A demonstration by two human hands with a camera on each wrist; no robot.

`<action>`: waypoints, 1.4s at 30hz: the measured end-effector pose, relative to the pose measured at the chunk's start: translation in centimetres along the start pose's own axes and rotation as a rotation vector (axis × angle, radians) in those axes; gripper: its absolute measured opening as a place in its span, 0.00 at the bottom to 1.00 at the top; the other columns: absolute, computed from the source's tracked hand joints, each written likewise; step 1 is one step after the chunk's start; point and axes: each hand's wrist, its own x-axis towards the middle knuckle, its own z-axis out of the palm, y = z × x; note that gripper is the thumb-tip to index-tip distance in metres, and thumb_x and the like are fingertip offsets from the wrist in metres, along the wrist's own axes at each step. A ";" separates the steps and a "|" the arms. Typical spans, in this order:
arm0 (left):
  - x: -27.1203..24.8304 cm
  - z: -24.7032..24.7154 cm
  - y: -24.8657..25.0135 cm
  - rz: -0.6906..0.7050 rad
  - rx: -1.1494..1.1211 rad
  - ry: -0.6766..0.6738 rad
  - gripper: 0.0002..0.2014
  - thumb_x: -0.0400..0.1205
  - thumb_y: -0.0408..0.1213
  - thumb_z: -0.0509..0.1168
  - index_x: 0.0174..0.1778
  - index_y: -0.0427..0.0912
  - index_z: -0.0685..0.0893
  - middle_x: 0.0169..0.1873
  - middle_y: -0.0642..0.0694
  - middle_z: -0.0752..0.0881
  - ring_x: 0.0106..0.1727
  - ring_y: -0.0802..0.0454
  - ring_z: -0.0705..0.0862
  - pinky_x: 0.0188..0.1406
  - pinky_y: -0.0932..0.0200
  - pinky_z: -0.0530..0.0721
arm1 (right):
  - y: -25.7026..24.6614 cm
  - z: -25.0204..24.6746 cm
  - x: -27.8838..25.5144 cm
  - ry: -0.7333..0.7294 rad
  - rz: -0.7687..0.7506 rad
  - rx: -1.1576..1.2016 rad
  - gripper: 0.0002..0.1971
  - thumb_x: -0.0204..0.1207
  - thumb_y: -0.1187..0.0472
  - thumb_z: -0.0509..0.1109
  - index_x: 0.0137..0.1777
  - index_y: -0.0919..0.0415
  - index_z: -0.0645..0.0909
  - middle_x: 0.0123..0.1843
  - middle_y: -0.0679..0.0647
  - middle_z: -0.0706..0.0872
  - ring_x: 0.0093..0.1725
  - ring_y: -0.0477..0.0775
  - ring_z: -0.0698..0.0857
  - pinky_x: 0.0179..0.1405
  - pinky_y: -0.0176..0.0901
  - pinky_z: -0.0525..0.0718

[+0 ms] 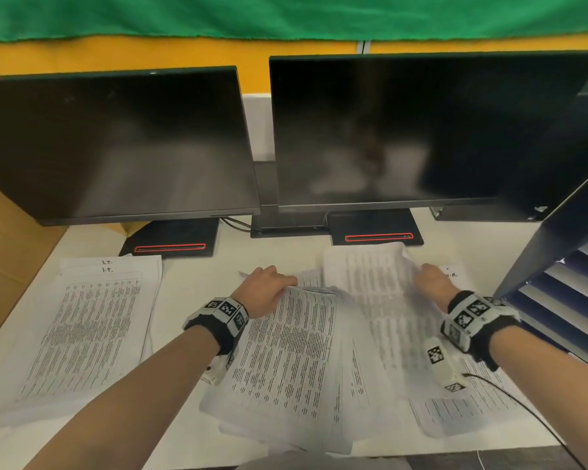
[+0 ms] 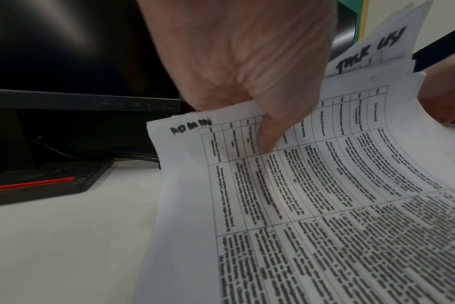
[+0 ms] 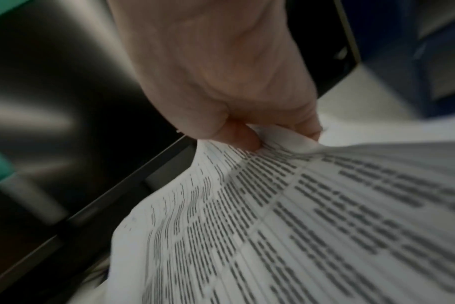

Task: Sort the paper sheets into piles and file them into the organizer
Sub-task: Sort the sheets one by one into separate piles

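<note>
A loose heap of printed sheets (image 1: 296,361) lies at the desk's middle. My left hand (image 1: 263,288) pinches the top edge of the heap's uppermost sheet (image 2: 325,185), thumb (image 2: 269,137) on its printed face; the word ADMIN is handwritten at its corner. My right hand (image 1: 433,283) pinches the top corner of another printed sheet (image 1: 374,293) and holds it lifted off the heap; the same sheet (image 3: 299,216) shows blurred in the right wrist view. A sorted pile (image 1: 82,327) marked I.T. lies at the left. The dark blue organizer (image 1: 564,266) with stacked trays stands at the right.
Two dark monitors (image 1: 116,144) (image 1: 404,130) on black stands line the back of the white desk (image 1: 190,293). A cardboard box (image 1: 4,252) sits at the far left. A thin black cable (image 1: 523,405) runs from my right wrist over further sheets (image 1: 472,408).
</note>
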 end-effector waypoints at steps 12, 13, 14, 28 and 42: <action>0.6 1.9 0.1 -0.012 0.126 0.009 0.08 0.84 0.35 0.57 0.54 0.47 0.79 0.47 0.47 0.87 0.49 0.49 0.79 0.50 0.53 0.75 | 3.2 -2.4 0.1 0.415 0.136 -0.356 0.30 0.73 0.60 0.67 0.73 0.60 0.59 0.65 0.66 0.73 0.63 0.68 0.76 0.63 0.64 0.76; 0.7 2.0 0.0 -0.012 0.133 0.004 0.08 0.84 0.35 0.57 0.54 0.47 0.79 0.47 0.47 0.87 0.49 0.49 0.80 0.51 0.53 0.76 | 2.3 -1.7 0.0 0.441 0.018 -0.409 0.32 0.74 0.59 0.67 0.75 0.58 0.57 0.67 0.65 0.72 0.65 0.66 0.75 0.63 0.63 0.76; 0.8 2.1 0.1 -0.012 0.136 0.000 0.08 0.84 0.36 0.57 0.55 0.47 0.79 0.48 0.47 0.86 0.49 0.48 0.81 0.52 0.52 0.76 | 1.2 -0.8 0.0 0.428 -0.114 -0.434 0.32 0.75 0.59 0.65 0.77 0.56 0.56 0.71 0.64 0.70 0.67 0.65 0.73 0.63 0.62 0.76; 0.3 1.8 -0.1 -0.009 0.140 0.014 0.11 0.84 0.35 0.57 0.61 0.47 0.78 0.50 0.46 0.85 0.52 0.47 0.81 0.53 0.54 0.75 | -6.3 6.0 0.0 0.185 -0.623 -0.643 0.08 0.78 0.59 0.61 0.53 0.57 0.80 0.55 0.54 0.79 0.59 0.57 0.74 0.60 0.55 0.70; 0.0 2.6 0.4 0.035 0.178 0.118 0.08 0.81 0.32 0.59 0.51 0.44 0.80 0.43 0.47 0.86 0.47 0.49 0.78 0.45 0.57 0.72 | -2.2 6.2 -3.4 -0.256 -0.603 0.242 0.15 0.76 0.45 0.67 0.40 0.56 0.83 0.40 0.49 0.87 0.43 0.48 0.84 0.51 0.47 0.79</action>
